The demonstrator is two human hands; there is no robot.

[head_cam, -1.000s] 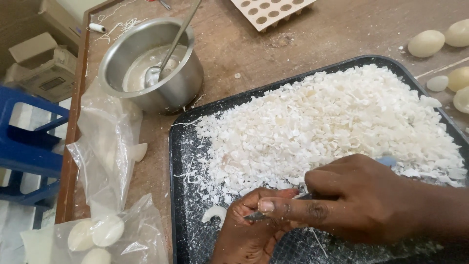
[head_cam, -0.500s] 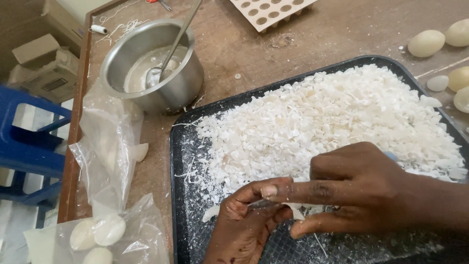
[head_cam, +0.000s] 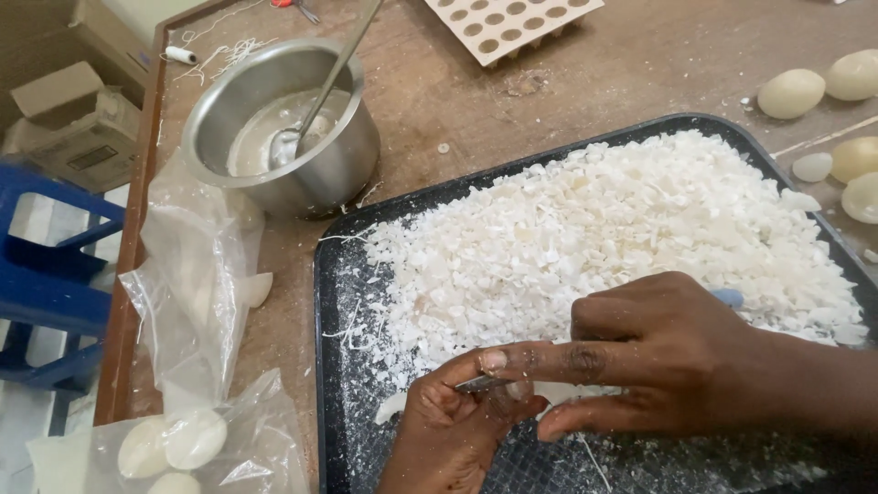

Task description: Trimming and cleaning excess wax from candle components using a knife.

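Note:
A black tray (head_cam: 331, 274) holds a big heap of white wax flakes (head_cam: 604, 229). At the tray's near edge my left hand (head_cam: 453, 434) grips a white wax piece (head_cam: 393, 407), mostly hidden under my fingers. My right hand (head_cam: 658, 352) lies over it and holds a small knife with a pale blue handle (head_cam: 729, 296); its thin metal blade (head_cam: 480, 384) rests on the wax piece, with my forefinger stretched along the blade.
A steel pot (head_cam: 283, 123) with a spoon (head_cam: 320, 91) stands at the back left. Clear plastic bags (head_cam: 197, 274) with white egg-shaped pieces (head_cam: 174, 444) lie left of the tray. More wax eggs (head_cam: 791, 91) sit at the right, a perforated mould (head_cam: 512, 23) at the back.
Both hands have shifted slightly while working the blade on the wax piece. The blue knife handle, hidden half a second ago, shows again behind my right hand.

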